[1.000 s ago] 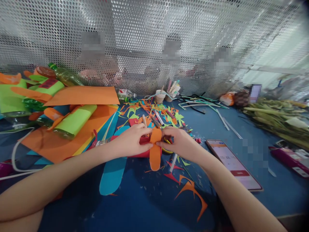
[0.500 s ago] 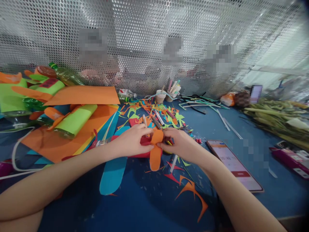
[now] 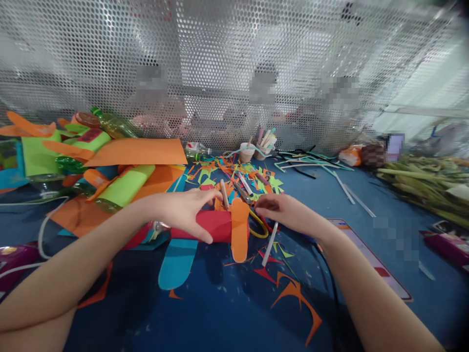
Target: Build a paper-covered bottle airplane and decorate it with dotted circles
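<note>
A bottle wrapped in red paper [image 3: 220, 226] lies on the blue table with a clear neck to the left. A rounded orange paper strip [image 3: 240, 234] stands across its right end; a blue rounded paper wing [image 3: 178, 266] sticks out on the near side. My left hand [image 3: 183, 210] lies over the bottle's left part, thumb and fingers spread on either side. Right of the bottle, my right hand [image 3: 280, 210] has curled fingers; what they hold, if anything, is hidden. Near it are a yellow loop [image 3: 262, 229] and a white stick [image 3: 270, 247].
Coloured paper scraps [image 3: 220, 171] and markers lie behind the bottle. Paper-covered bottles [image 3: 126, 188] and orange sheets [image 3: 135, 152] pile up at left. A phone [image 3: 370, 264] lies at right. Cups of pens [image 3: 262, 149] stand by the perforated metal wall.
My right hand has moved off the orange strip to the right. My left hand has let go of the strip and spread over the bottle. The view has shifted slightly.
</note>
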A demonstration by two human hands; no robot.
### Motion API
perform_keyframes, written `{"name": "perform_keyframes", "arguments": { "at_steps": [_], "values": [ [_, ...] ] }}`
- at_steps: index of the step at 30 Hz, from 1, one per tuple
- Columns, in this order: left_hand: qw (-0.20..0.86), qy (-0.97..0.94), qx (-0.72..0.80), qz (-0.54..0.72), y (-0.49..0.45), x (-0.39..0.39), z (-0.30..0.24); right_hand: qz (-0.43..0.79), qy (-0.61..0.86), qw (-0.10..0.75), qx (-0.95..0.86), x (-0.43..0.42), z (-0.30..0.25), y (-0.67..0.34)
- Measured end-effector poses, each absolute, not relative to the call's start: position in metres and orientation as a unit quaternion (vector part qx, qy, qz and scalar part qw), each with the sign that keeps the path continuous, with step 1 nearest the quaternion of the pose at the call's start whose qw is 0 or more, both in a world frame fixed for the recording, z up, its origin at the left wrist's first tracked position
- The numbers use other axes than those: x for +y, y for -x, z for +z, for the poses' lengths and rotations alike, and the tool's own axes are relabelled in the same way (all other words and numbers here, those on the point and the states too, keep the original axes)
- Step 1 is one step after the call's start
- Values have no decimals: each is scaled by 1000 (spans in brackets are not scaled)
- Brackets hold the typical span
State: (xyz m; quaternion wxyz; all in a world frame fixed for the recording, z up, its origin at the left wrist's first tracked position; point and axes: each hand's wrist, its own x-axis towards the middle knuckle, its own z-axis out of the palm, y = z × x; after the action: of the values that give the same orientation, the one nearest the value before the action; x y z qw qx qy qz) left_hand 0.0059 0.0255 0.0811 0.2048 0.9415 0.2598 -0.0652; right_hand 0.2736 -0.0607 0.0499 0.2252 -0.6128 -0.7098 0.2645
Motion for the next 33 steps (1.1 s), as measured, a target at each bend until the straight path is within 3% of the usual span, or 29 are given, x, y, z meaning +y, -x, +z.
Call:
{"name": "perform_keyframes", "arguments": {
  "at_steps": [3, 6, 10, 14, 18, 25, 33],
  "values": [
    [169, -938, 285, -101, -4, 26, 80, 253, 616, 176, -725, -58, 41, -272],
    [149, -938, 289, -116, -7, 22, 77, 148, 674, 162, -705, -55, 34, -271],
    [135, -962, 237, -13, -10, 18, 78, 44, 679, 287, -674, -53, 30, -270],
    [22, -963, 220, 152, -10, 21, 78, 235, 593, 437, -634, -53, 32, -262],
    [-79, -949, 217, 213, -10, 28, 74, 430, 514, 540, -509, -54, 35, -249],
    [-107, -947, 226, 200, -11, 34, 69, 464, 493, 513, -528, -59, 34, -242],
    [-55, -955, 198, 214, -8, 40, 76, 480, 483, 558, -474, -55, 30, -245]
  ]
}}
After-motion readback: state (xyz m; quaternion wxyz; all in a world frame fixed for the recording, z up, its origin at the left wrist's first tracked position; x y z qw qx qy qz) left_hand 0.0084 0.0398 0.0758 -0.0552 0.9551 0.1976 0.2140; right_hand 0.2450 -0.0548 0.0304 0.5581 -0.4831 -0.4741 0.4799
